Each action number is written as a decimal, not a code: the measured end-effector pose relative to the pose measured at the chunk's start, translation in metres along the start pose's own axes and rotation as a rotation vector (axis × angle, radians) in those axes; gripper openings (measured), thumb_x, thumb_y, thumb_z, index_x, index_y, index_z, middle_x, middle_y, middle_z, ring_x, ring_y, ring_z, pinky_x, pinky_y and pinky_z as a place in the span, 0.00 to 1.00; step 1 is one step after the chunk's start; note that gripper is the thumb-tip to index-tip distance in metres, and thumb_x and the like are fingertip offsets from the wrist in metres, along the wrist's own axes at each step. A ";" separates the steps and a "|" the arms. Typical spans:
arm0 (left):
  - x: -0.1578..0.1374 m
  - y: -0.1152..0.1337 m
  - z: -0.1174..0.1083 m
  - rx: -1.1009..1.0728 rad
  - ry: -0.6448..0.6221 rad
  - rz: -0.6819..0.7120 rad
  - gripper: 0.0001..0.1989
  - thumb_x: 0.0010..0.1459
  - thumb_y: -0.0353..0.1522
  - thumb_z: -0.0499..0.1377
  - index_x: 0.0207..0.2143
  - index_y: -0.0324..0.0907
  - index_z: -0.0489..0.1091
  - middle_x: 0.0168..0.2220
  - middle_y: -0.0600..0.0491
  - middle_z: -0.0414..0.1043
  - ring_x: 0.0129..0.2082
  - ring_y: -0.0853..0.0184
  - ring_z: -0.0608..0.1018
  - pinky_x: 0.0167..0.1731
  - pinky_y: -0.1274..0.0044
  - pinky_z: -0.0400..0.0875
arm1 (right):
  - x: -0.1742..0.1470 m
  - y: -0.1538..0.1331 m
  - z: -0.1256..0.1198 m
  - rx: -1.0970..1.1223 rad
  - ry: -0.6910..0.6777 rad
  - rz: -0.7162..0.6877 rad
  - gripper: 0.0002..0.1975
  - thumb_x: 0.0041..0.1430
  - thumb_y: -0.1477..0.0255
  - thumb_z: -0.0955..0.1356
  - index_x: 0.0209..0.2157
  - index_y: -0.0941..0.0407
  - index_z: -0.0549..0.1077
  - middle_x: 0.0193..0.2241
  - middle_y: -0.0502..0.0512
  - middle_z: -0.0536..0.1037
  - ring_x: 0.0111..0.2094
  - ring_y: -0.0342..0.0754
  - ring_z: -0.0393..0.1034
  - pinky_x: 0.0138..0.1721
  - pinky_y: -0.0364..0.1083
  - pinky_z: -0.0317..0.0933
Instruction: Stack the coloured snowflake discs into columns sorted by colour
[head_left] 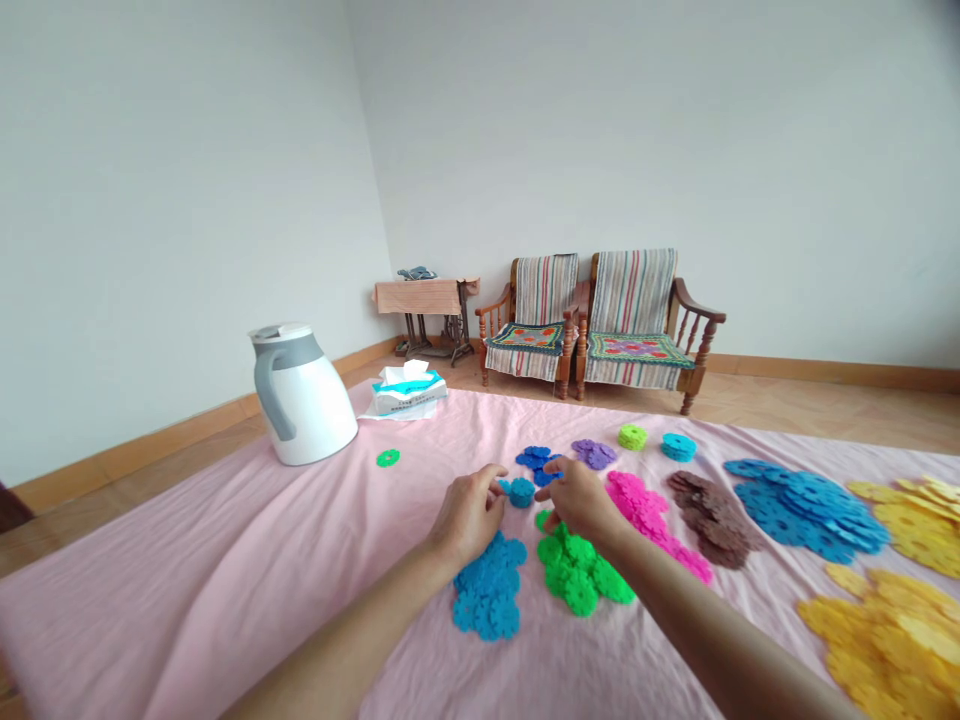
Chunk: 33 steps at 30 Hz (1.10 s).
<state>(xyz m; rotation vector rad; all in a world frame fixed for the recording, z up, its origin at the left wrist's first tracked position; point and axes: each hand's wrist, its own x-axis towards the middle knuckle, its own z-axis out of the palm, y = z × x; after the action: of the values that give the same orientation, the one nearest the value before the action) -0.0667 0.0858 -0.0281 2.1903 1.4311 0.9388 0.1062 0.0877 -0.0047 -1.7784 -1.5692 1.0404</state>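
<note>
Between my hands stands a small blue stack of snowflake discs (522, 492) on the pink cloth. My left hand (466, 512) is just left of it, thumb and index finger closed around a blue snowflake disc (505, 487) beside the stack. My right hand (586, 497) is on the stack's other side, its fingers apart and curved, with nothing visible in them. A loose blue pile (489, 590) lies below my left hand. Under and in front of my right wrist spreads a green pile (581, 570). Dark blue discs (535, 460) lie just beyond the stack, partly behind my right fingers.
Pink (649, 500), brown (712, 515), large blue (810, 505) and yellow piles (892, 630) lie to the right. Purple discs (595, 454), a lime stack (632, 437) and a turquoise stack (679, 446) sit farther back. A white jug (311, 405), tissue box (409, 392) and green disc (388, 458) are left.
</note>
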 end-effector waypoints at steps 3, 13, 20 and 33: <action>-0.001 -0.001 0.000 0.003 -0.008 -0.021 0.20 0.51 0.22 0.53 0.46 0.42 0.69 0.33 0.54 0.77 0.31 0.68 0.78 0.33 0.79 0.70 | 0.001 -0.002 0.003 0.089 -0.071 0.074 0.16 0.62 0.65 0.64 0.50 0.57 0.66 0.43 0.54 0.73 0.37 0.45 0.72 0.36 0.49 0.68; 0.001 -0.007 0.002 -0.151 -0.043 -0.094 0.22 0.49 0.22 0.52 0.48 0.41 0.67 0.35 0.52 0.78 0.26 0.69 0.78 0.27 0.80 0.70 | -0.004 -0.007 0.001 0.237 -0.115 0.167 0.17 0.62 0.65 0.64 0.50 0.57 0.66 0.44 0.55 0.73 0.39 0.47 0.71 0.38 0.51 0.68; 0.003 -0.013 0.005 -0.209 -0.056 -0.112 0.22 0.49 0.23 0.51 0.48 0.40 0.66 0.34 0.52 0.78 0.28 0.67 0.78 0.27 0.79 0.70 | -0.006 -0.010 0.002 0.234 -0.108 0.169 0.17 0.62 0.65 0.65 0.50 0.57 0.66 0.45 0.55 0.72 0.40 0.47 0.71 0.39 0.51 0.68; 0.003 -0.003 -0.005 0.063 0.033 -0.015 0.15 0.51 0.23 0.53 0.38 0.41 0.75 0.32 0.52 0.75 0.29 0.69 0.76 0.32 0.79 0.67 | -0.014 -0.001 0.001 -0.185 0.014 -0.118 0.09 0.62 0.75 0.62 0.40 0.58 0.73 0.37 0.55 0.77 0.32 0.44 0.73 0.34 0.44 0.65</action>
<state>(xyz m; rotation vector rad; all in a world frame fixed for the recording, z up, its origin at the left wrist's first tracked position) -0.0716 0.0896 -0.0255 2.2154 1.5095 0.9415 0.1041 0.0745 -0.0017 -1.7830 -1.7885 0.8492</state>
